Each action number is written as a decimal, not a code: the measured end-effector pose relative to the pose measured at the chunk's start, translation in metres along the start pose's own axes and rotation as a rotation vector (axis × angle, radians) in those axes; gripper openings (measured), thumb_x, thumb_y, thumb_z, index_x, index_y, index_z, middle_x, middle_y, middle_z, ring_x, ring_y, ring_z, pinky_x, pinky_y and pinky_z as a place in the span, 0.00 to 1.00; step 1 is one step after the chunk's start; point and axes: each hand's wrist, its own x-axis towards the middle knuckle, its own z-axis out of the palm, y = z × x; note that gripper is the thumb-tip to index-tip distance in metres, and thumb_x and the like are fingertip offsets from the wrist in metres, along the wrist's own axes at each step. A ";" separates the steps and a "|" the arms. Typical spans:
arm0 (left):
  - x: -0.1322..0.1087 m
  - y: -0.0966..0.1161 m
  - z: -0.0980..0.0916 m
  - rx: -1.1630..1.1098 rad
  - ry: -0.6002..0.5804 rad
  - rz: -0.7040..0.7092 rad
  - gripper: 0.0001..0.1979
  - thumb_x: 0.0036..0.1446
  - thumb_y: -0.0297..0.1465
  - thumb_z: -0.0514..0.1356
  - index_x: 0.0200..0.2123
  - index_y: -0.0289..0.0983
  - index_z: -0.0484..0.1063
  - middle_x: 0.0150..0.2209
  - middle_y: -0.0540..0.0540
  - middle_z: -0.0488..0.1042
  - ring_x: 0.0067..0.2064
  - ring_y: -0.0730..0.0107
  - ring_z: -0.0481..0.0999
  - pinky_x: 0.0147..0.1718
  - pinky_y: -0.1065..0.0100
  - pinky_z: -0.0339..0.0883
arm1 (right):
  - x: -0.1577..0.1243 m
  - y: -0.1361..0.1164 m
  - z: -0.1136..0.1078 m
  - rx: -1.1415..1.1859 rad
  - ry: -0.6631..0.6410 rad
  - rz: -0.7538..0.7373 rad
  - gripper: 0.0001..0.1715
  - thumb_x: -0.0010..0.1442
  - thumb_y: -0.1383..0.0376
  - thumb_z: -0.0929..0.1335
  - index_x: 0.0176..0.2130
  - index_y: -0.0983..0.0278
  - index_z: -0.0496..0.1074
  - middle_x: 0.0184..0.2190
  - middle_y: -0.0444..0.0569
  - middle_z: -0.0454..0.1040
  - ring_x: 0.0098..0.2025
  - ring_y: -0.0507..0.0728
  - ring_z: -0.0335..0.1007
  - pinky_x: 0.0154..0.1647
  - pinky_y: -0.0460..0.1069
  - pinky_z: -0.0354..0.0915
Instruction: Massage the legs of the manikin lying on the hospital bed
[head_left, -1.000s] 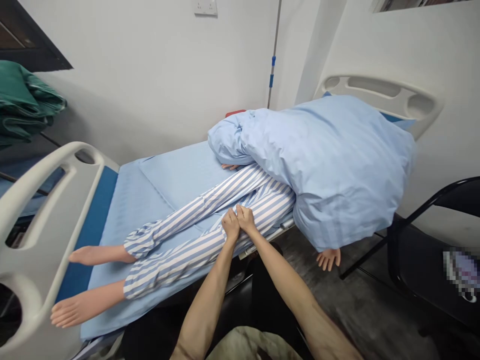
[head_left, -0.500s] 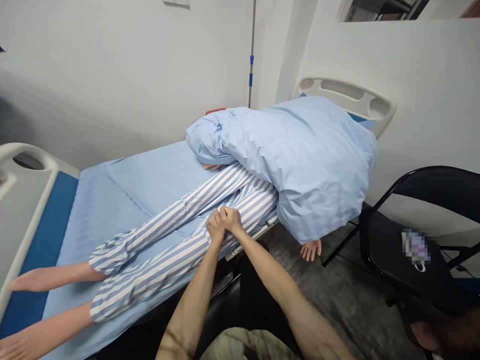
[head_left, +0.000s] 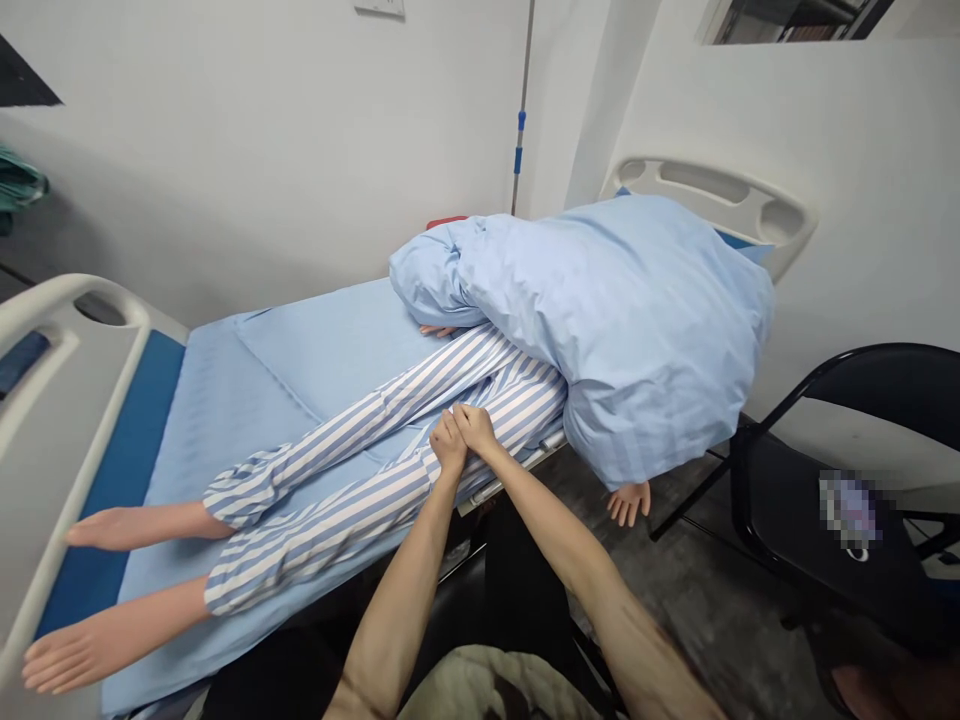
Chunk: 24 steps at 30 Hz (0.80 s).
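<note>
And here's the bed (head_left: 67, 420), right in front of me, running left to right, pale footboard (head_left: 139, 305) at the left, headboard (head_left: 716, 190) at the far right! A light blue sheet (head_left: 244, 400) covers it, creased on the far left side. On it lies a manikin (head_left: 330, 535), legs stretched leftwards in striped trousers (head_left: 360, 500), bare feet by the footboard. And look at that blue quilt (head_left: 622, 300), heaped over the upper body, spilling past the near edge! Over right, on the dark floor (head_left: 667, 585), stands a black chair (head_left: 784, 500), a blurred object (head_left: 847, 508) on its seat.
</note>
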 end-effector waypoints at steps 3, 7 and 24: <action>0.002 -0.002 -0.002 -0.005 -0.043 0.031 0.12 0.60 0.27 0.46 0.28 0.35 0.65 0.23 0.45 0.67 0.26 0.70 0.64 0.30 0.68 0.51 | 0.004 -0.009 -0.007 -0.116 -0.038 -0.067 0.20 0.63 0.59 0.59 0.24 0.63 0.68 0.21 0.45 0.69 0.24 0.49 0.59 0.27 0.45 0.46; 0.001 -0.001 -0.003 -0.041 -0.028 -0.002 0.16 0.62 0.28 0.44 0.26 0.35 0.66 0.24 0.44 0.69 0.27 0.70 0.67 0.30 0.68 0.53 | 0.005 -0.007 -0.005 -0.053 -0.039 -0.048 0.23 0.64 0.58 0.58 0.23 0.64 0.68 0.21 0.44 0.68 0.24 0.48 0.58 0.27 0.45 0.47; 0.003 0.016 0.010 -0.221 0.077 -0.145 0.20 0.62 0.35 0.43 0.21 0.37 0.64 0.19 0.48 0.66 0.24 0.73 0.66 0.26 0.70 0.57 | 0.006 0.013 0.005 0.284 0.065 0.055 0.29 0.63 0.52 0.54 0.21 0.64 0.63 0.17 0.43 0.62 0.23 0.49 0.55 0.25 0.44 0.51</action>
